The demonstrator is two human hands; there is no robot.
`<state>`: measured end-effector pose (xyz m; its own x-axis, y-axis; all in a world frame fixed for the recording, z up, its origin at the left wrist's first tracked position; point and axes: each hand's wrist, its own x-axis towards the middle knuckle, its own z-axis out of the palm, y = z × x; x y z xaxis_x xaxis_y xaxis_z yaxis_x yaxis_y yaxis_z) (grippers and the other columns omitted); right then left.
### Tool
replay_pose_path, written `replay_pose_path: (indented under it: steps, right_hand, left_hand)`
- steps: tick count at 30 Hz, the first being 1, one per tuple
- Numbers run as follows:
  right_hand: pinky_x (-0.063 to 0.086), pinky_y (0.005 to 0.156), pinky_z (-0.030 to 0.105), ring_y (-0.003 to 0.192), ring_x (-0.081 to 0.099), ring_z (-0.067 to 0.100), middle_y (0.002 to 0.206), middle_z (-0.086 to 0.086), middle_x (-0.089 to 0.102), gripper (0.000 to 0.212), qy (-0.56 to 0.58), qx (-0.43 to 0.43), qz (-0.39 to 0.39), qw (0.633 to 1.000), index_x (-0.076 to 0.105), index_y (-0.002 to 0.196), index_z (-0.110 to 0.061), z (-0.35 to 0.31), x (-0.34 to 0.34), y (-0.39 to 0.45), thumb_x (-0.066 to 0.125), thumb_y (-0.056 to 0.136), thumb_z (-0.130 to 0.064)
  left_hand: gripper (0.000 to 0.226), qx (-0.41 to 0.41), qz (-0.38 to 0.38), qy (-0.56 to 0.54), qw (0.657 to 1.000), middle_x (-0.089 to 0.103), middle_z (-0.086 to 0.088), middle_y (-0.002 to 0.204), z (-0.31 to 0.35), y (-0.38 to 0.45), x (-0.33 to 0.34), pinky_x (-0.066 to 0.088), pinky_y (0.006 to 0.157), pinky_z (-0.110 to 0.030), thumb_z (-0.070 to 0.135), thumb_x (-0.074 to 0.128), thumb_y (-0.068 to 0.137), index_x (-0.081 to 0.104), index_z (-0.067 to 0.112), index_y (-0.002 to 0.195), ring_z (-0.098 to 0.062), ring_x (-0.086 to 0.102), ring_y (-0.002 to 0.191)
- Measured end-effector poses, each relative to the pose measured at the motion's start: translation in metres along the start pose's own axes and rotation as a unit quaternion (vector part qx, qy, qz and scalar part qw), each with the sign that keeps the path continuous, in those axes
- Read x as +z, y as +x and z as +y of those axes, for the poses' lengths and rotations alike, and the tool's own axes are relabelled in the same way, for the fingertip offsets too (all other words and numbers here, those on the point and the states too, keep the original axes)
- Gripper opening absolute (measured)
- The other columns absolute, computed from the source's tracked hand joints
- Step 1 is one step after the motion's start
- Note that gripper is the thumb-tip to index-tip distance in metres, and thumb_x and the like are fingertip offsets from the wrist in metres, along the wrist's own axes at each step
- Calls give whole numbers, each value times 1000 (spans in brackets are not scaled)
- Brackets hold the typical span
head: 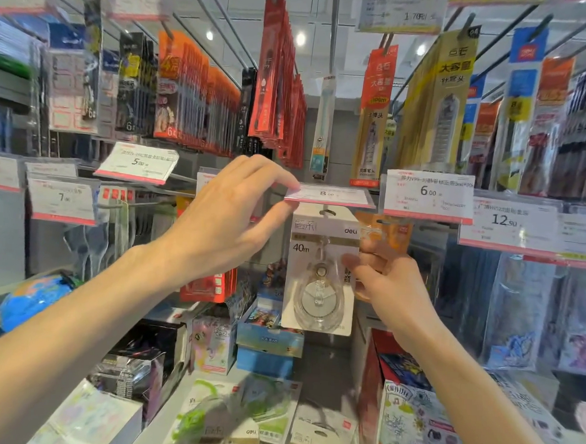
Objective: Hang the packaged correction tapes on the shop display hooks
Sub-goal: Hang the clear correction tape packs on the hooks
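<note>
Closest to me, two bare forearms reach up from the bottom corners toward the hooks. On the far left sits a blue globe (35, 297) on a low shelf, with boxed goods beside it.

The left hand (223, 217) is raised, thumb below and fingertips above, pinching the left edge of a price tag holder (331, 195) marked 8.00 and tipping it up flat.

Just under that tag hangs a packaged correction tape (320, 268), a white card printed 40m with a clear teardrop dispenser. Its hang hole sits at a metal display hook (327, 212) directly beneath the tag, though I can't tell whether the card is fully threaded on.

The right hand (389, 279) grips the card's right edge, fingers curled behind it and thumb on the front. Behind its knuckles hangs an orange pack (387, 232).

On the counter below lie more correction tape packs (319, 439), some white, some with green dispensers.
</note>
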<state>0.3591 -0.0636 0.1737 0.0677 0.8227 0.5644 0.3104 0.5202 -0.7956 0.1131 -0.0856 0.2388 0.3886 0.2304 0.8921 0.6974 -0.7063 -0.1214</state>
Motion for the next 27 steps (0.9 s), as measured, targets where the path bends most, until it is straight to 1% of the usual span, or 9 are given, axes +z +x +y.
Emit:
replay_pose_path:
  steps: [5,9,15,17,19,22,24,25,27]
  right_hand:
    - [62,87,41,91,78,12,92,-18,82,12,18,-1,4,1000,71,105,-31,2,5,7,70,99,-20]
    - [62,90,41,87,78,2,90,-21,81,11,15,-7,8,1000,71,105,-31,3,10,9,71,98,-22]
    - [57,85,34,88,75,2,84,-23,79,19,-11,-10,6,1000,66,116,-31,9,14,12,70,99,-24]
    - [61,85,36,92,75,10,90,-16,80,26,-12,-2,14,1000,65,124,-27,12,16,14,67,99,-20]
    - [59,72,29,79,73,21,81,-11,78,26,-7,2,25,1000,65,120,-25,15,17,15,65,98,-12]
    - [62,76,45,80,71,34,85,-3,75,22,4,8,34,999,64,113,-30,16,22,16,65,98,-13]
    - [61,80,52,77,72,16,81,-10,70,19,13,-7,35,999,62,116,-29,20,24,18,68,99,-20]
    - [61,72,42,72,71,5,80,-11,69,20,16,-18,42,999,61,113,-32,23,25,19,69,99,-22]
    - [52,57,14,64,67,-9,83,-9,71,29,17,-33,56,998,54,104,-44,28,28,18,68,99,-19]
  left_hand:
    - [25,-4,-3,-15,1000,62,7,117,1,-2,-1,43,87,-22,31,55,102,65,17,120,5,49,92]
    - [25,-6,1,-25,1000,64,4,118,2,-4,-1,45,80,-19,28,57,101,66,15,120,7,52,88]
    - [33,-30,25,-36,999,62,3,122,0,-21,9,52,84,-27,24,62,99,65,14,130,-8,59,89]
    - [37,-51,35,-45,997,62,5,115,0,-35,21,56,75,-29,21,66,97,63,16,133,-10,62,80]
    - [40,-74,27,-61,995,62,8,110,3,-52,38,57,72,-28,23,66,96,58,21,136,-4,61,79]
    - [48,-146,12,-103,984,62,14,116,7,-74,67,58,83,-30,28,67,96,50,29,141,4,61,93]
    - [48,-197,8,-126,972,60,15,123,6,-81,85,57,93,-37,33,66,97,47,35,141,2,62,104]
    - [51,-221,4,-141,965,58,15,129,5,-81,92,54,96,-33,37,66,97,42,40,143,5,60,108]
    - [59,-256,-4,-186,949,53,16,136,2,-80,105,46,90,-9,43,65,97,33,49,146,24,53,109]
